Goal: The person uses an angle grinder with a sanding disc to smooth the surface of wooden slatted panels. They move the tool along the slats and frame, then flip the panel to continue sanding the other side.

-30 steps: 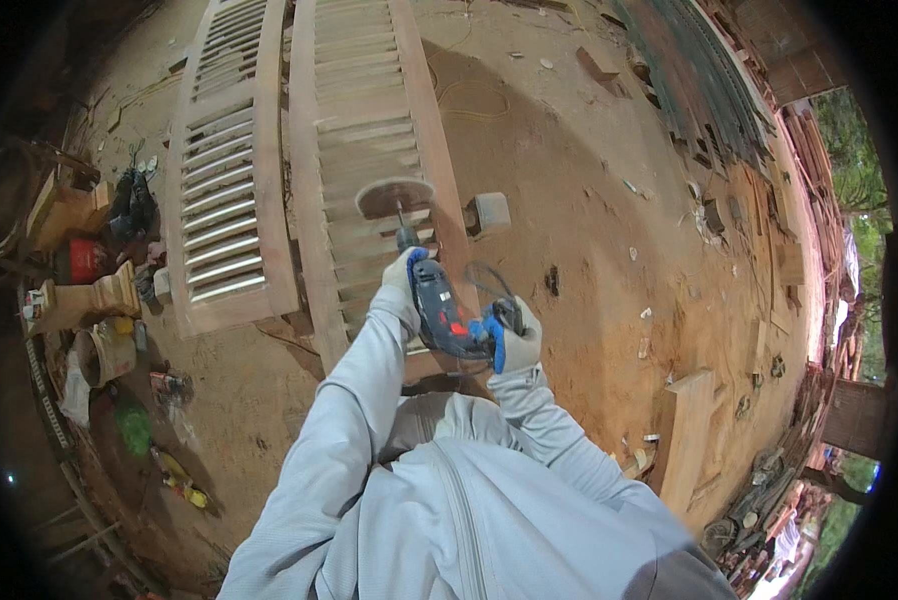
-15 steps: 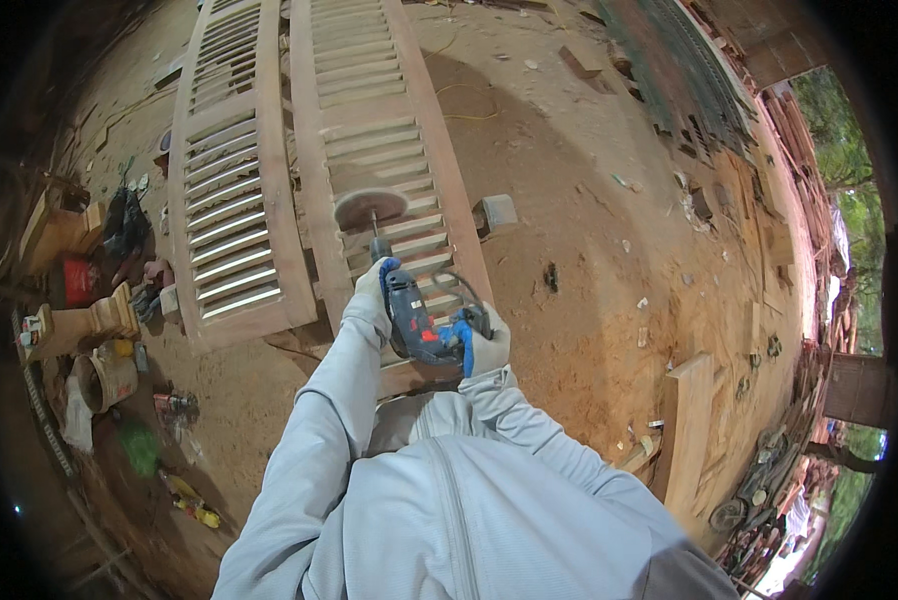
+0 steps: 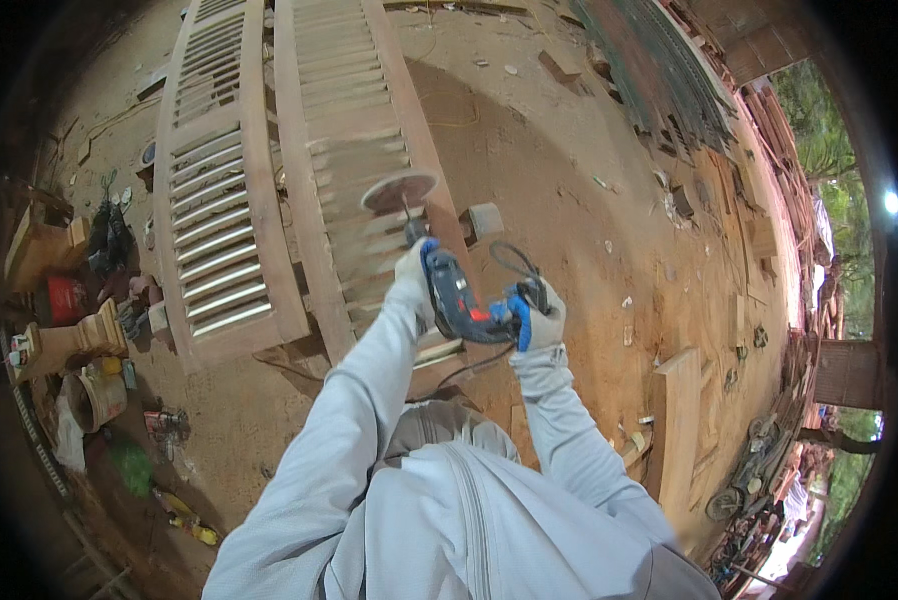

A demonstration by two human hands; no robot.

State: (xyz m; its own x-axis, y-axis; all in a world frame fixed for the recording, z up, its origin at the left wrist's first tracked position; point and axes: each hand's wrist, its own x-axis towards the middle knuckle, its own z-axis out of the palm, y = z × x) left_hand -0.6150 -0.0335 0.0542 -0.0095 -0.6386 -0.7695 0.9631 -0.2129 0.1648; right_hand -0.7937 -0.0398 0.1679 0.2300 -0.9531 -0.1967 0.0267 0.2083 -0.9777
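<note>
A dark power drill point(image 3: 456, 297) with a round sanding disc point(image 3: 398, 191) on its front is held in both my gloved hands. My left hand point(image 3: 416, 268) wraps round the drill's front, just behind the chuck. The rear handle is gripped by my right hand point(image 3: 542, 318), with the cord looping up beside it. The disc is over the right-hand louvered wooden shutter point(image 3: 294, 125), close to its right rail; whether it touches the wood I cannot tell. Beside that shutter on the left lies a second louvered shutter point(image 3: 285, 290).
A grey block point(image 3: 485, 221) stands against the shutter's right side. On the left are a red container point(image 3: 66, 299), a bucket point(image 3: 101, 395) and wooden pieces. A thick wooden board point(image 3: 675, 420) lies at the right, and dark slatted panels point(image 3: 649, 75) at the far right.
Both hands and the drill have moved right relative to the shutter, bringing the disc from the middle slats toward the right rail. The view has also shifted slightly.
</note>
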